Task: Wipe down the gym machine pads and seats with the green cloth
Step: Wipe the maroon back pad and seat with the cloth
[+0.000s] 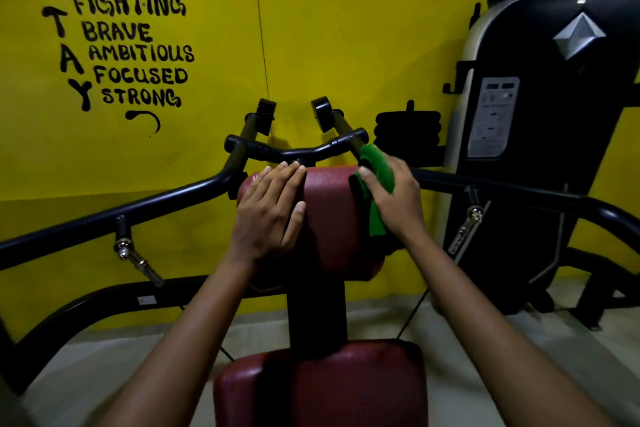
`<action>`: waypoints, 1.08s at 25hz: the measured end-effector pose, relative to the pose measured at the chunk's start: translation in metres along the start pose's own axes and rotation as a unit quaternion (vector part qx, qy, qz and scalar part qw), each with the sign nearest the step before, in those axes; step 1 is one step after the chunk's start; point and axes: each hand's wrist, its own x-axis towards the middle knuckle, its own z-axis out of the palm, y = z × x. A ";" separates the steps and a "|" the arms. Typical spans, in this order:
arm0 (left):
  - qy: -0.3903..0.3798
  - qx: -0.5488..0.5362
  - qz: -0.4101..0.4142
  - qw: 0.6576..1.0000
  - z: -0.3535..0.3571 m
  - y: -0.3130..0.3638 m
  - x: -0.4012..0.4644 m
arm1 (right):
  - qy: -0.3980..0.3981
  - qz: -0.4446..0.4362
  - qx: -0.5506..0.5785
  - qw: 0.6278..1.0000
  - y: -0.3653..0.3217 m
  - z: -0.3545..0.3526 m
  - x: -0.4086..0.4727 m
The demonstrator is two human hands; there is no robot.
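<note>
Left hand: the left hand (272, 206) lies flat and open on the left part of the upper maroon chest pad (329, 211), fingers together and reaching to the pad's top edge; it holds nothing.
Right hand: the right hand (393, 199) is closed around the green cloth (375, 184), pressing it against the right edge of the same pad.
Green cloth: bunched under the right palm, one fold sticking up by the fingertips, another hanging down the pad's right side.
Seat: a second maroon seat pad (322, 388) sits low and near the camera, joined to the upper pad by a black post (318, 312).
Handlebar: a black handlebar assembly (298, 149) rises just behind the upper pad, its right grip touching or nearly touching the cloth; the left fingertips end right below its centre.
Side arms: curved black frame arms (138, 208) run out left and right of the pad, each with a chrome pin hanging beneath.
Right side: a black weight-stack housing (540, 135) with a label panel stands near the right arm; stacked black weight plates (408, 132) sit between it and the handlebar.
Backdrop: a yellow wall (346, 28) with black painted lettering is close behind the machine.
</note>
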 end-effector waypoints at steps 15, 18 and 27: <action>-0.011 -0.001 -0.019 1.000 -0.003 0.003 -0.001 | 0.038 -0.117 -0.133 0.984 0.013 0.004 -0.040; -0.013 -0.019 -0.022 0.999 -0.001 -0.002 -0.001 | 0.082 -0.186 -0.274 0.940 -0.013 0.017 -0.020; 0.021 -0.071 -0.015 0.997 0.002 -0.004 -0.003 | -0.009 -0.361 -0.456 0.814 0.012 0.018 -0.097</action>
